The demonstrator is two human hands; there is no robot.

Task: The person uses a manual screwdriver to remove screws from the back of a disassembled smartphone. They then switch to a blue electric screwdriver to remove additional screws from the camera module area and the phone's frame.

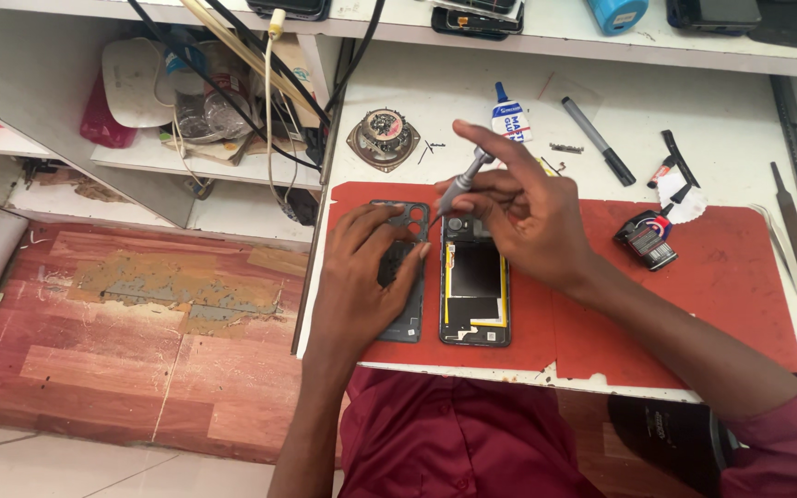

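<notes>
Phones: one opened phone [474, 286], back off, on the red mat [731, 304].
Covers: one dark back cover [405, 277], just left of it.
Left hand [362, 277]: flat, fingers spread, pressing the cover.
Right hand [523, 217]: pinched round one screwdriver [461, 184] (tip at the phone's top).
Room: bare mat to the right; worktop [740, 111] edge near the phone's lower end.

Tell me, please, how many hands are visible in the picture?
2. The left hand rests on the detached back cover. The right hand holds a screwdriver over the opened phone. None seem hidden.
</notes>
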